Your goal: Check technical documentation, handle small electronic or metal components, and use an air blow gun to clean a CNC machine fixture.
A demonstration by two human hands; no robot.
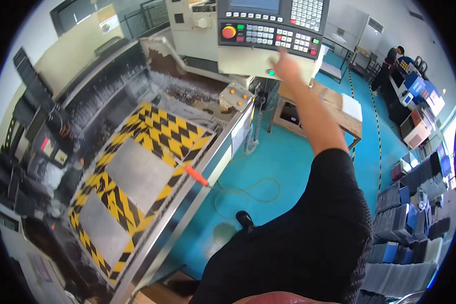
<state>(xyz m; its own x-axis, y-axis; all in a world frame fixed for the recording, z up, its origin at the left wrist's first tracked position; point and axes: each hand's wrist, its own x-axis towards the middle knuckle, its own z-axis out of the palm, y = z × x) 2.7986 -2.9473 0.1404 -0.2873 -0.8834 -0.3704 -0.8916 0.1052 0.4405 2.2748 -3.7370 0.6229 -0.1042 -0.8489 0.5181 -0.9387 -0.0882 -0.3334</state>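
My right hand point(287, 68) is raised to the control panel point(248, 31) of a machine, with one finger stretched toward the lower rows of keys. The hand is slightly blurred, and whether the fingertip presses a key I cannot tell. It holds nothing that I can see. A red and yellow round knob point(229, 32) sits at the panel's left, and a green lit button point(271, 73) is just beside my hand. My left hand is out of view. On the machine's front edge lies a thin tool with an orange handle point(196, 175).
Yellow-and-black striped tape surrounds grey metal plates point(140, 175) on the machine bed. A small box with orange buttons point(237, 97) stands at its corner. Behind my arm is a wooden table point(327, 104). A cable point(248, 191) loops on the blue floor. Another person point(388, 66) works far right.
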